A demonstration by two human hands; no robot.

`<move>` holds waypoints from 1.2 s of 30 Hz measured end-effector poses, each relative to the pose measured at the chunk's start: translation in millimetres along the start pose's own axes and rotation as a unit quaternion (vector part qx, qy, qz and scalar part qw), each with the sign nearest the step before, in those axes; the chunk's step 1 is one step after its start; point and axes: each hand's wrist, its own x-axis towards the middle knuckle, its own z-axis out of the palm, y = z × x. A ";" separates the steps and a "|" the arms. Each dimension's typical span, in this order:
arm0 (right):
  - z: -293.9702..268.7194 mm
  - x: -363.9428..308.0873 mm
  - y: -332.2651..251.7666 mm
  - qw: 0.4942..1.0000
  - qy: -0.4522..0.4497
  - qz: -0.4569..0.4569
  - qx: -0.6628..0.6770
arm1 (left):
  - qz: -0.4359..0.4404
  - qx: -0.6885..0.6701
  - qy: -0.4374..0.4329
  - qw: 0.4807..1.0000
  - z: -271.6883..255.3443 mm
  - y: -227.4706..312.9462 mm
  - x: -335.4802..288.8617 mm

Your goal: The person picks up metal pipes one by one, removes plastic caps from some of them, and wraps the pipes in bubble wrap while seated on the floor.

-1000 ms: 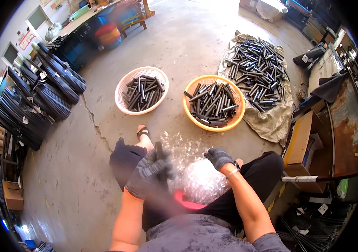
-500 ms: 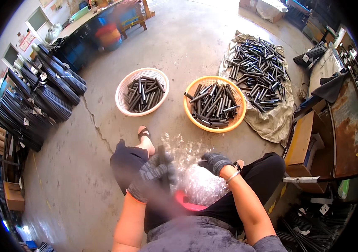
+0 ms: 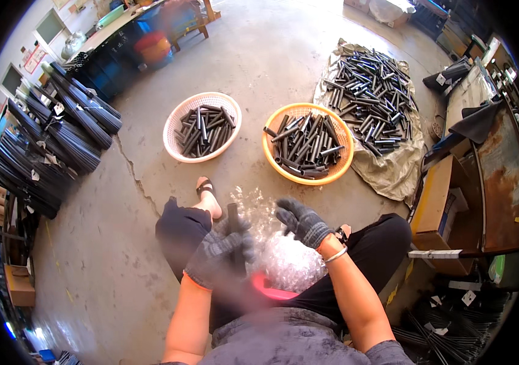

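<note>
Grey knitted gloves cover both hands. With the heap of clear plastic (image 3: pixel 296 264) as the middle of the clock, the left hand (image 3: pixel 213 252) lies toward 9 o'clock, its fingers clamped around a dark tube (image 3: pixel 233 220). One end of that tube sticks out above the glove, pointing to 12 o'clock; its lower part is blurred. At 12 o'clock, just above the heap, is the right hand (image 3: pixel 301 224), fingers stretched out and partly apart, tips toward 10 o'clock. Whether it touches the plastic, I cannot tell. A red rim (image 3: pixel 276 294) shows at 7 o'clock, against the plastic, between legs in black trousers (image 3: pixel 381 250).

Farther out on the floor, a pale pink basket (image 3: pixel 179 114) at 11 o'clock and a yellow basket (image 3: pixel 309 179) at 12 both hold short dark tubes. Many more tubes lie piled at 1 o'clock on a crumpled tan sheet (image 3: pixel 390 173), close by the yellow basket. Toward 2 o'clock an open cardboard box (image 3: pixel 431 204) sits beside a rusty panel (image 3: pixel 506 198). Bundles of long dark rods (image 3: pixel 83 131) lean at 10 o'clock, near a work table (image 3: pixel 107 33) at 11.
</note>
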 end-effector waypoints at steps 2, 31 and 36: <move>12.3 -15.3 -51.6 0.980 -0.085 -0.047 0.173 | 0.007 0.008 -0.007 1.000 13.5 -3.3 5.6; 14.9 5.9 10.2 0.976 -0.127 -0.137 0.113 | -0.017 0.066 -0.021 0.997 27.3 13.4 5.1; -11.7 24.4 70.5 0.935 0.024 -0.072 -0.346 | 0.006 0.075 0.032 0.997 10.8 12.0 -0.7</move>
